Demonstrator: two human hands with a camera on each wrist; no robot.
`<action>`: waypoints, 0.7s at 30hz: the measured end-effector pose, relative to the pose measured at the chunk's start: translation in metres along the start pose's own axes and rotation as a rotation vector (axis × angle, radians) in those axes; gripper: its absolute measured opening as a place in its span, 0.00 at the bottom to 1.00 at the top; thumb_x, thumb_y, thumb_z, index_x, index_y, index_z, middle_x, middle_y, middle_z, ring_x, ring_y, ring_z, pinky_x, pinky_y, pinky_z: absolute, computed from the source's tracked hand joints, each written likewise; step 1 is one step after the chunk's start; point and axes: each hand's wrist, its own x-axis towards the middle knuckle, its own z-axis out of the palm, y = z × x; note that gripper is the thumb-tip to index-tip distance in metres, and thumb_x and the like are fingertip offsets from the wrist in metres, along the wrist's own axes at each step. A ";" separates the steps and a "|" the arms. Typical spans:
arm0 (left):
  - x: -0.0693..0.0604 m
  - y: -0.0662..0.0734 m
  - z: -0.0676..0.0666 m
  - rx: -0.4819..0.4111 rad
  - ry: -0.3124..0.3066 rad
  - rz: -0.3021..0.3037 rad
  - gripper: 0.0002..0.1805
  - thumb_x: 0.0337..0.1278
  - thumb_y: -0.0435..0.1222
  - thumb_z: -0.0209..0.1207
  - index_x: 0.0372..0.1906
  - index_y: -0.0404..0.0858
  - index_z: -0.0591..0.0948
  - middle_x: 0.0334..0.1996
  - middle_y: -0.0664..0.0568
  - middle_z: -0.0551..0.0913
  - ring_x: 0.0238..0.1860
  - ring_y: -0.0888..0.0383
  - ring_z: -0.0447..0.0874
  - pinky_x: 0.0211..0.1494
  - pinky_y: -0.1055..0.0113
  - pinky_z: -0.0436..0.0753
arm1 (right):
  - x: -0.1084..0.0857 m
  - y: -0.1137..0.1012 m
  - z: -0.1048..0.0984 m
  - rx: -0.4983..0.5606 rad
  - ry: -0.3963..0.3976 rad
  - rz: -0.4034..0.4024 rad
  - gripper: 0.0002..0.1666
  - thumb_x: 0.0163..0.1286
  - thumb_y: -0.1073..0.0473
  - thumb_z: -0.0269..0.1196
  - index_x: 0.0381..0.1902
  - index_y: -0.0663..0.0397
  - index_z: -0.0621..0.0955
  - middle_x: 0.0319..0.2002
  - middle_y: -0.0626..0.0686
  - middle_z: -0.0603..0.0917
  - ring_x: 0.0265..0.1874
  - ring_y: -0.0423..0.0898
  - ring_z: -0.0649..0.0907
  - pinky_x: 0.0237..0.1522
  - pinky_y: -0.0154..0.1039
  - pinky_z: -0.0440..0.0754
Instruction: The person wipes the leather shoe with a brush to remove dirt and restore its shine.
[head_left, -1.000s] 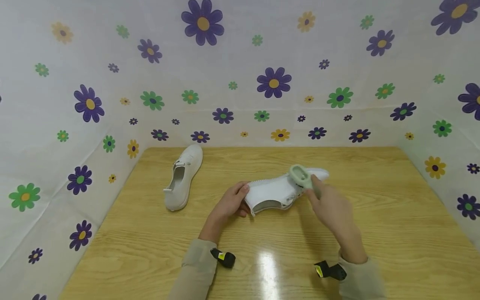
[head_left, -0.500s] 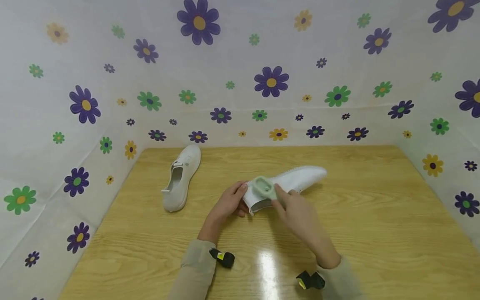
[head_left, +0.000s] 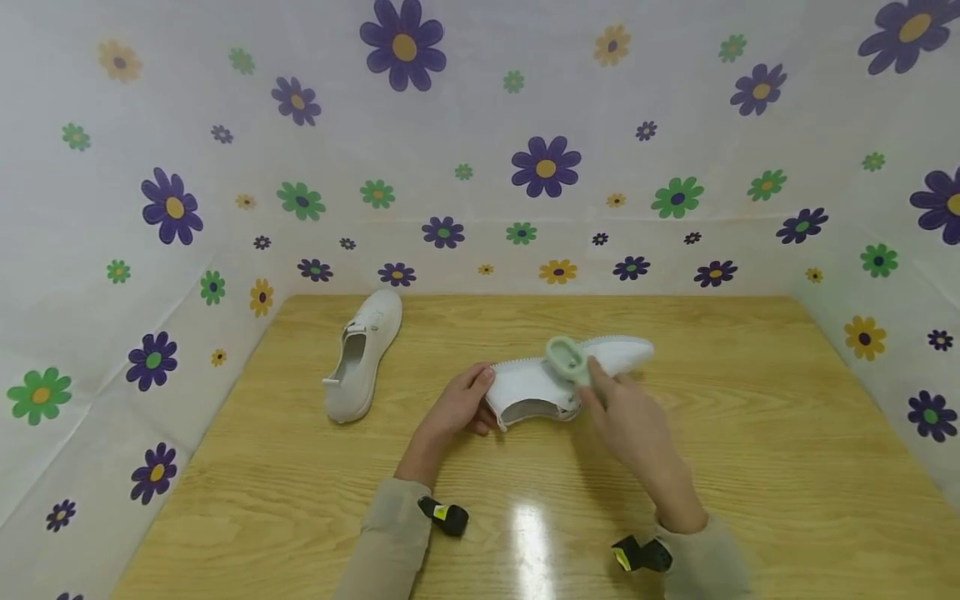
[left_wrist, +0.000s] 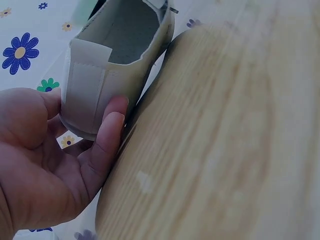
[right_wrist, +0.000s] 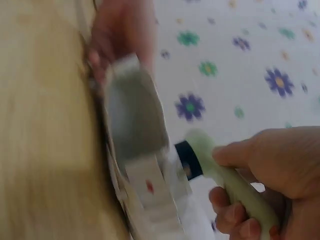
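A white shoe (head_left: 525,379) lies on its side on the table, toe to the right, its opening facing the near edge. My left hand (head_left: 457,406) grips it by the heel, thumb on top and fingers below; the left wrist view shows the fingers around the heel (left_wrist: 89,92). My right hand (head_left: 636,423) holds a pale green brush (head_left: 566,360) by its handle, forefinger stretched along it. In the right wrist view the brush's dark face (right_wrist: 189,160) is against the shoe's side, near the laces. Its contact is hidden from above.
A second white shoe (head_left: 362,360) stands upright on the wooden table (head_left: 315,517) at the left, toe pointing away. A white flowered cloth (head_left: 465,108) walls off the back and both sides. Each wrist carries a black camera strap.
The brush in my right hand has moved from the shoe's forepart left to the heel, then back right to the middle. My left hand and the shoe stay nearly in place.
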 end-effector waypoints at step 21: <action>-0.002 -0.001 -0.001 0.013 0.024 -0.015 0.25 0.79 0.50 0.42 0.71 0.44 0.69 0.25 0.45 0.81 0.21 0.56 0.81 0.21 0.66 0.79 | -0.004 0.016 -0.009 0.041 0.051 0.021 0.30 0.77 0.54 0.56 0.70 0.65 0.69 0.35 0.66 0.81 0.21 0.48 0.72 0.20 0.40 0.69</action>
